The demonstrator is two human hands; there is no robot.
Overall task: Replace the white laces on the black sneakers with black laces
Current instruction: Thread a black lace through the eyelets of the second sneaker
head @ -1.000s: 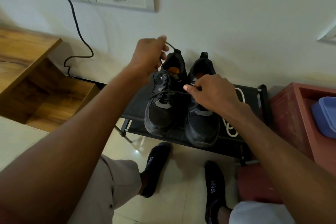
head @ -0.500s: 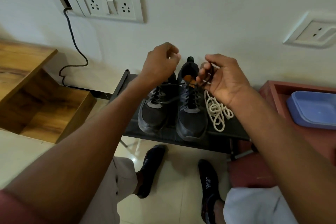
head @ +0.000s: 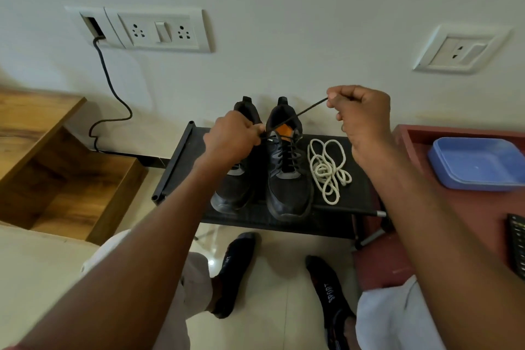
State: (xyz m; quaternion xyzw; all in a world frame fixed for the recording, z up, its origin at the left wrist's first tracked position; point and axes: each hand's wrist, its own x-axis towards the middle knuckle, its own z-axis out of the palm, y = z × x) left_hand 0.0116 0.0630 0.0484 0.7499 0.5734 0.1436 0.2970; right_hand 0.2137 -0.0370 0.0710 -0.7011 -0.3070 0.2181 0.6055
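Black thin cord lace (head: pixel 309 109) is running taut from the right black mesh sneaker (head: pixel 287 176) on the dark fabric rack (head: pixel 181 162). Right hand (head: pixel 362 115) is pinching its end; left hand (head: pixel 231 136) is gripping the other end. Beside this sneaker, cream removed laces (head: pixel 328 169) are lying. Uneven pulling may be leaving one end short.

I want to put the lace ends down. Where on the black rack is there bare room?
Bare strips on the rack: left of the left sneaker, and the right edge past the white laces. The middle is crowded: right sneaker and both hands.
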